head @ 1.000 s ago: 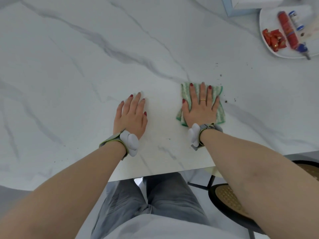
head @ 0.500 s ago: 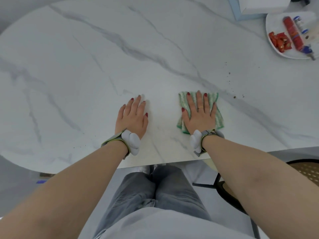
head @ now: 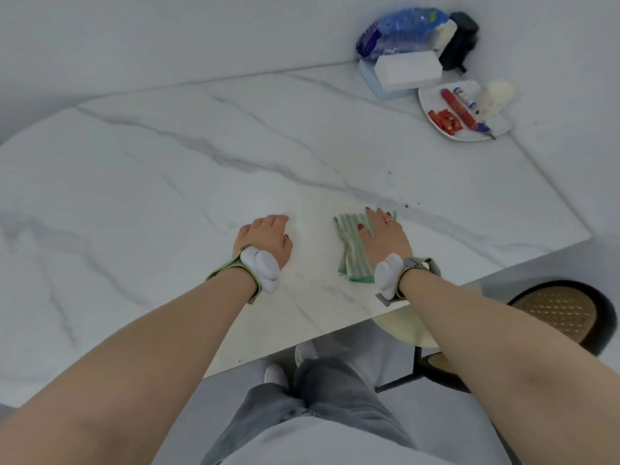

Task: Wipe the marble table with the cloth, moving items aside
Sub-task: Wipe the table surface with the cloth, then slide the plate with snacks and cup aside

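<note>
Fingers (head: 375, 219) flat on cloth (head: 352, 250), marble table (head: 167, 182)

1. I see plain pale walls (head: 167, 35) meeting in a corner, top right.
2. Pale floor (head: 553, 263) below.
3. Black chair (head: 570, 313) w/ woven cane seat, bottom right.

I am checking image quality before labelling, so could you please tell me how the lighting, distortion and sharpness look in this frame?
Head view: light is soft and even, with no hard shadows or glare on the marble table; wide-angle distortion bows the table's edges and stretches the forearms; the plate at the far corner looks soft, while the cloth and right hand are fairly sharp.
</note>
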{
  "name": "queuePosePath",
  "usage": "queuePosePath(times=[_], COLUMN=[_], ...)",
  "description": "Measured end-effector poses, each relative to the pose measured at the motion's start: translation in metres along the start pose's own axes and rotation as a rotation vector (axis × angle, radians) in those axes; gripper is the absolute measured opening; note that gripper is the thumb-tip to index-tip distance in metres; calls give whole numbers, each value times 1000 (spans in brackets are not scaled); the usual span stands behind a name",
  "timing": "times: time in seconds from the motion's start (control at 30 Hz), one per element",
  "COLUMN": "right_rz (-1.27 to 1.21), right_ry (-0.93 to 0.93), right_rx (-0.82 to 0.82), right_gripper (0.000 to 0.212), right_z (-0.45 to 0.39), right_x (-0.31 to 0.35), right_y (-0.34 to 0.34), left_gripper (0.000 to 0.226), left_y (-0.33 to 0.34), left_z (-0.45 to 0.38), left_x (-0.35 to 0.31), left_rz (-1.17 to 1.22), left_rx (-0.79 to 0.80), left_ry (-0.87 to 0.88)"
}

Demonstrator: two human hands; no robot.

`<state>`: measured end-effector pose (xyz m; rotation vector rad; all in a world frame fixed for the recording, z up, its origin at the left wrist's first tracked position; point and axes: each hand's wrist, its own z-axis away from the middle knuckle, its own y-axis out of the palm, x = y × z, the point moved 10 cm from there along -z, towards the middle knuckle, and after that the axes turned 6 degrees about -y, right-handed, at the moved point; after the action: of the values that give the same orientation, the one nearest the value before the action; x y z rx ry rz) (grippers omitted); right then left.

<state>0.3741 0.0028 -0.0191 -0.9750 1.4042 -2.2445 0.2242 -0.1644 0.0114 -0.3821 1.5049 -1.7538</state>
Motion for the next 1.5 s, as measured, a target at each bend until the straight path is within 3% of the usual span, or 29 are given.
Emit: queuePosePath(times=[0.27,0.43,0.67,0.8,1.07,1.13,1.23,1.4,1.5], right_rz=[-243,-382,-596,-739,-823,-847,-819,-1070,-826], right_ry=[146,130,266,306,487,537,555,628,522], right_rx=[-56,-115,-136,-155,-300,-330,-215,-252,-195], right_gripper=[42,36,32,23,33,26,17,16,14], right_z=[1,-27,-97,-145,-215,-230,-255,-271,-279], right_x=[-17,-29,-100,-156,-289,-314,-326,-339,-338], right_y=[-31,-57,-78,-93,-137,-146,-153,-151,-151], left_gripper=[36,35,35,36,50,54,59,58,53], left_y=[-43,-46,-25,-10,20,31,45,62,62], left_z=[-18,-46,-112,-156,-251,-272,-295,-322,-330], left_x=[-68,-118,-180,-220,-318,-339,-357,-383,-389], left_rz=[197,318,378,344,193,157,88,18,44], left_rx=[15,103,209,233,212,212,220,196,146], left_ry=[199,261,176,117,168,164,158,161,162])
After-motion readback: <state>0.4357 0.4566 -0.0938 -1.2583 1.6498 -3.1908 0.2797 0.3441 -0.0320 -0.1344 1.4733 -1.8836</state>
